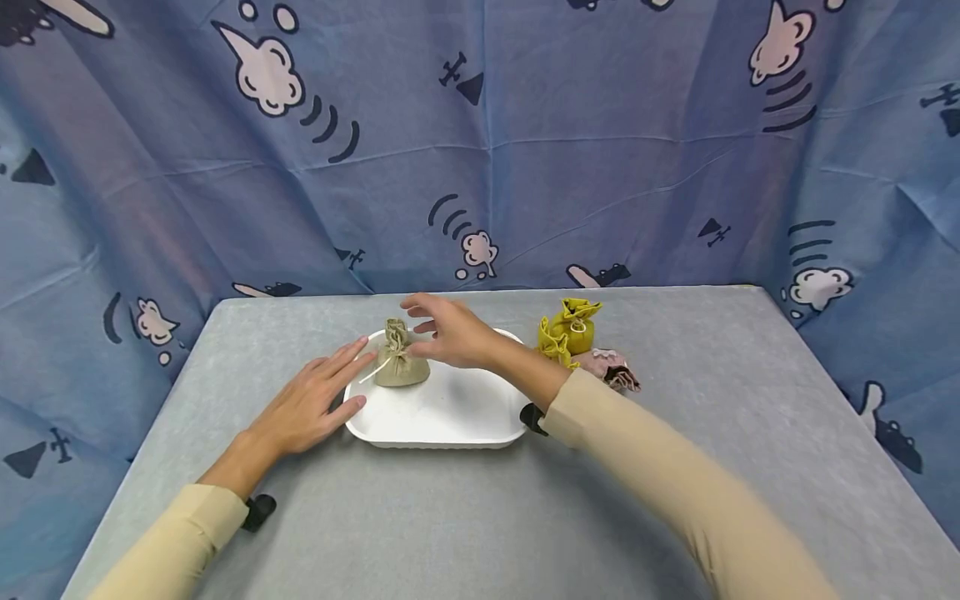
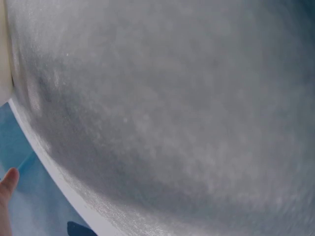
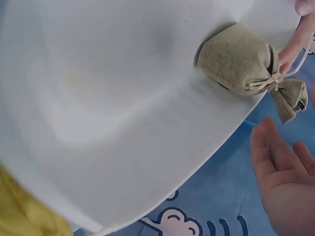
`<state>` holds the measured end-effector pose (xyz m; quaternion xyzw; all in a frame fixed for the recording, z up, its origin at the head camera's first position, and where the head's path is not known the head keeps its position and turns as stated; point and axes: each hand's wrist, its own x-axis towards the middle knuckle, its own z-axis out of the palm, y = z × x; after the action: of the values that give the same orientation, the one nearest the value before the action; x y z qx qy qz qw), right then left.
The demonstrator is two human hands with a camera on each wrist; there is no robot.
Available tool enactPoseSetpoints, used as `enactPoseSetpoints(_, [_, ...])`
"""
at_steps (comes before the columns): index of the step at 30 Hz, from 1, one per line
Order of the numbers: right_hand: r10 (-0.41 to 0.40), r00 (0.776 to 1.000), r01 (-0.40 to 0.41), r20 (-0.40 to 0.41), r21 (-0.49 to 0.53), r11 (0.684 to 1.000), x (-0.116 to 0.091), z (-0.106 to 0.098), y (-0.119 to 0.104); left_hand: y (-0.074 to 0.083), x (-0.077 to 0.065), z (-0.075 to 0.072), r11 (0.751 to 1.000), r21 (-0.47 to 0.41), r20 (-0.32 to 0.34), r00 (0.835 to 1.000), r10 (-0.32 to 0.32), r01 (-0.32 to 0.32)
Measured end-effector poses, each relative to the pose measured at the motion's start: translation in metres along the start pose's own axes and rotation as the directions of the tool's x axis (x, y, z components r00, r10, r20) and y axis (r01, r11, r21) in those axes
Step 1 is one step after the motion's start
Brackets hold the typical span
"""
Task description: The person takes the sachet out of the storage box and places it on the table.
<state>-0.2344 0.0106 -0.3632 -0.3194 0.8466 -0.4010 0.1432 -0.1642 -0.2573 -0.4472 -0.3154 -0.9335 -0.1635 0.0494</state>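
A beige drawstring pouch (image 1: 402, 367) stands in the left part of a white tray (image 1: 457, 417); its neck is tied with a pale cord. My left hand (image 1: 313, 403) lies at the tray's left rim, fingers straight and spread. In the right wrist view its fingers (image 3: 297, 42) show behind the pouch. My right hand (image 1: 455, 333) hovers beside the pouch's tied neck with loosely bent fingers. From the right wrist, this hand (image 3: 285, 182) appears apart from the pouch (image 3: 238, 61), palm showing and holding nothing.
Right of the tray, partly behind my right forearm, stand two mustard-yellow pouches (image 1: 576, 327) and a pink pouch (image 1: 600, 363) with a dark patterned end. The grey table (image 1: 420, 525) meets a blue printed curtain (image 1: 420, 150) at its far edge.
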Motion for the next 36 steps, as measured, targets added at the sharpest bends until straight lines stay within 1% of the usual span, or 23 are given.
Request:
enactPoseSetpoints(4, [0.005, 1.0, -0.005, 0.006, -0.004, 1.0, 0.005, 0.006, -0.001, -0.001, -0.001, 0.0, 1.0, 0.012, 0.0, 1.0, 0.003, -0.003])
enactPoseSetpoints(9, [0.005, 1.0, -0.005, 0.014, -0.013, 1.0, 0.01, 0.012, -0.002, 0.0, 0.0, 0.0, 1.0, 0.008, -0.016, 1.0, 0.01, -0.01])
enactPoseSetpoints(16, [0.003, 0.999, 0.001, 0.042, -0.086, 0.996, 0.015, 0.018, -0.001, 0.001, 0.001, 0.0, 1.0, 0.005, -0.018, 1.0, 0.01, -0.01])
enactPoseSetpoints(21, [-0.017, 0.999, 0.022, 0.042, -0.133, 0.991, 0.018, 0.021, -0.001, 0.0, 0.001, 0.0, 1.0, 0.006, -0.029, 0.999, 0.017, -0.017])
enactPoseSetpoints(24, [-0.014, 0.999, 0.02, 0.042, -0.153, 0.988, 0.02, 0.023, -0.001, 0.0, 0.0, 0.0, 1.0, 0.005, -0.028, 0.999, 0.018, -0.018])
enactPoseSetpoints(33, [0.001, 0.999, 0.007, 0.042, -0.173, 0.985, 0.023, 0.026, -0.004, 0.0, -0.001, 0.001, 1.0, -0.009, -0.04, 0.999, 0.019, -0.02])
enactPoseSetpoints(36, [0.013, 0.999, -0.006, 0.04, -0.159, 0.987, 0.023, 0.025, -0.004, 0.0, -0.001, 0.001, 1.0, -0.001, -0.042, 0.999, 0.018, -0.018])
